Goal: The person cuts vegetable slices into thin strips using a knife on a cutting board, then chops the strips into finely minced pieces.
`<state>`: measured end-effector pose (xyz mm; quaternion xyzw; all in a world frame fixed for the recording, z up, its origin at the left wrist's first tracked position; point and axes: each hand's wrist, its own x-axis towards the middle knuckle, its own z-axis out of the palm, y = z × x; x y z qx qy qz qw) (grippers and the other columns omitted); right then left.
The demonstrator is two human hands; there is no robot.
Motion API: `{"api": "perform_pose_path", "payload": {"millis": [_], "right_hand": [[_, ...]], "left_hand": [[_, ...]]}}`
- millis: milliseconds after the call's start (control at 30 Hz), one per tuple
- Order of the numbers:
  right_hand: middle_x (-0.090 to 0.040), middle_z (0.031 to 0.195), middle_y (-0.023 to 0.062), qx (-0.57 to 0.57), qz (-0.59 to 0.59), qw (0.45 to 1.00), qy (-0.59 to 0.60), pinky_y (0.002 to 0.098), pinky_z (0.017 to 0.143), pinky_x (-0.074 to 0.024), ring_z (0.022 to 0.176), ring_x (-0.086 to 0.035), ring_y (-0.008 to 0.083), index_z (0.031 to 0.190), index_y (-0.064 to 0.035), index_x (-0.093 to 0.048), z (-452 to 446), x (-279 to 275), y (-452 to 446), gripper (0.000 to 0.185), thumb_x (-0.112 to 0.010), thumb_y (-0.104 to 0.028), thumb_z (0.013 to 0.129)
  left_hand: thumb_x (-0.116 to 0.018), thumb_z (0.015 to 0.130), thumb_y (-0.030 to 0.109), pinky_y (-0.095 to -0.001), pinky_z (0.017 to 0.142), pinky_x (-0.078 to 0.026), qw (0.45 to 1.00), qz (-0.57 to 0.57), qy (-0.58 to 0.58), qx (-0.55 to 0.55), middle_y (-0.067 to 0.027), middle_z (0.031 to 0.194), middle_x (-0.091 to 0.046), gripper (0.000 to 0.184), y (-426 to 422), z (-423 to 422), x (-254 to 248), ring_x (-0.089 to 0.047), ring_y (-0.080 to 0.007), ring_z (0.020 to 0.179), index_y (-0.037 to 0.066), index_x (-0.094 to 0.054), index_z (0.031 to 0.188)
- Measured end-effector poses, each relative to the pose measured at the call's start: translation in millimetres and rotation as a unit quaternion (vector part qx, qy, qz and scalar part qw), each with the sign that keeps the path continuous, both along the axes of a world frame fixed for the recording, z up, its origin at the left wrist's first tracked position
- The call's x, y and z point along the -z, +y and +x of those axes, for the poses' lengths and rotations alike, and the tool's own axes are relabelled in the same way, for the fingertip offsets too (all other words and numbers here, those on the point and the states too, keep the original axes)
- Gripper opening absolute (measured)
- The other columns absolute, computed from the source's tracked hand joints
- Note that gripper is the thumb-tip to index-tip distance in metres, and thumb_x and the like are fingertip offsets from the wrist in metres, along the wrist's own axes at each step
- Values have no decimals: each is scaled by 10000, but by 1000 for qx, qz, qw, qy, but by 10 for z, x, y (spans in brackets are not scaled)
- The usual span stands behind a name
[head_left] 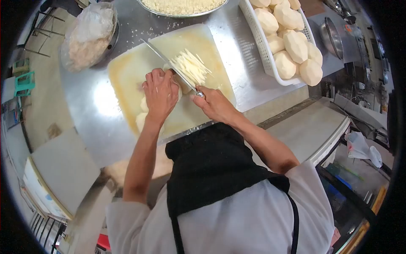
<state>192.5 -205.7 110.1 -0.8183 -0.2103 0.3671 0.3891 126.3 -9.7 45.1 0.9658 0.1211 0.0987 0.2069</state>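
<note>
Peeled potato slices [141, 121] lie on the cutting board [127, 76] beside the left hand [161, 91], which curls down, apparently steadying more. Slicing seems underway: the knife [169, 64] has potato strips [191, 67] beside it, the right hand [215, 103] gripping its handle [200, 94]; the next stroke calls for tucked fingertips.

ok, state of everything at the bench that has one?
Knife: gripped by right hand
Left hand: curled beside knife
Strips: cut, piled on board
Chunks: on board, half hidden
Board: flat, stained yellow
Tubers: peeled, heaped in crate
Crate: full
Top bowl: full of pale bits
Bag: bulging, can't tell if tied
Right bowl: can't tell if empty
</note>
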Motion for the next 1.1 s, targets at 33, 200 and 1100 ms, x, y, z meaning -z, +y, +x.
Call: {"api": "perform_pose_path", "payload": {"millis": [33,200,1100], "right_hand": [[-618,679,191,-2,-16,1000,15,412,637,-507,617,-634,254,1265,117,-631,64,-11,45,505,-588,-337,1049],[-616,688,214,-3,-13,1000,15,429,644,-502,616,-630,271,1198,107,-645,-69,-250,-10,468,-592,-333,1047],[-686,882,338,-39,-16,999,8,541,806,-519,876,-688,511,1083,72,-659,25,-133,31,444,-572,-360,1026]], "left_hand": [[-591,856,159,-532,931,-444,1000,-10,8,-1,-170,1194,-552,361,16,18,-22,-519,-379,1126,46,-641,1196],[-622,837,167,-527,910,-441,999,-18,-26,-9,-134,1140,-562,335,19,9,31,-526,-349,1109,106,-671,1163],[-681,832,229,-524,930,-437,995,-82,-40,-38,-124,1134,-601,304,54,37,79,-541,-341,1113,71,-707,1090]]}}
